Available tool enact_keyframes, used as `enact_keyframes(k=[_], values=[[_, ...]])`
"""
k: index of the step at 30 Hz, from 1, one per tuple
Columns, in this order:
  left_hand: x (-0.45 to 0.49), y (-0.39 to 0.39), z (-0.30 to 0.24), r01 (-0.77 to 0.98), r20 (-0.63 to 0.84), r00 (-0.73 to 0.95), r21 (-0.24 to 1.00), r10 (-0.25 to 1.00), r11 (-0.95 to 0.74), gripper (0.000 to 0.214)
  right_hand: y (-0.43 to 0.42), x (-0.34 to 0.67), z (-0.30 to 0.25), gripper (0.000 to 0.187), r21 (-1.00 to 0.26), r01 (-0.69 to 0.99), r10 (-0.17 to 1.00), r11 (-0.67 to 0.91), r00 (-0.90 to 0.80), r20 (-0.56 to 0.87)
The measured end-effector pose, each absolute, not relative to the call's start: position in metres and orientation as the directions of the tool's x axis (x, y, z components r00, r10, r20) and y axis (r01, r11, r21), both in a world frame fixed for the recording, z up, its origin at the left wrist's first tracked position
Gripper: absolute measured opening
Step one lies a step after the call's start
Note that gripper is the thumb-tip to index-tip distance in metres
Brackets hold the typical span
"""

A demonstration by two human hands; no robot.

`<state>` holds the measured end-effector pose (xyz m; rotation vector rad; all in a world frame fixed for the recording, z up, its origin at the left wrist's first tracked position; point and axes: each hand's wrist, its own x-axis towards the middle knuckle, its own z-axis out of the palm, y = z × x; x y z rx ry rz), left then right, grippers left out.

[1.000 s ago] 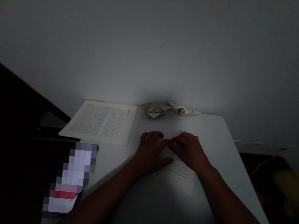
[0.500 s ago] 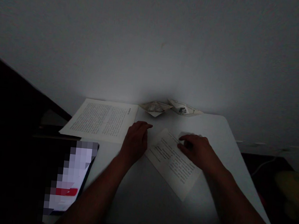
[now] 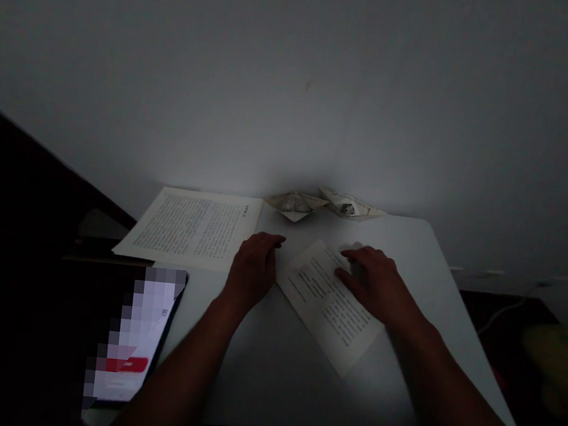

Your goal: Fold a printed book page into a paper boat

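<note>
A folded printed sheet (image 3: 328, 307) lies slanted on the white table (image 3: 297, 388). My right hand (image 3: 375, 283) rests flat on the sheet's upper right part, fingers stretched out and pressing down. My left hand (image 3: 253, 269) sits on the table at the sheet's left edge, fingers loosely curled with the tips down, holding nothing. The room is dim.
A flat printed page (image 3: 192, 227) lies at the back left. Two folded paper boats (image 3: 327, 205) stand against the wall at the back. A lit phone (image 3: 136, 339) lies at the front left. Dark furniture flanks the table on both sides.
My left hand came off the folded sheet and moved left onto the table. The sheet turned and slid a little, and my right hand now lies flatter on it.
</note>
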<state>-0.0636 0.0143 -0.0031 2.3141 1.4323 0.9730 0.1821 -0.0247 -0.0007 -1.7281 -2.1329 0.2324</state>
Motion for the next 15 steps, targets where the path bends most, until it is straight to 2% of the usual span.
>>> enact_keyframes(k=[4,15], values=[[-0.063,0.013,-0.003,0.688,0.41,0.287,0.54,0.866,-0.484,0.028,-0.026,0.175,-0.001,0.042,-0.342,0.901,0.953,0.267,-0.194,0.234],[-0.066,0.015,-0.005,0.686,0.42,0.257,0.555,0.87,-0.47,0.027,-0.031,0.161,-0.006,0.056,-0.328,0.888,0.938,0.324,-0.255,0.236]])
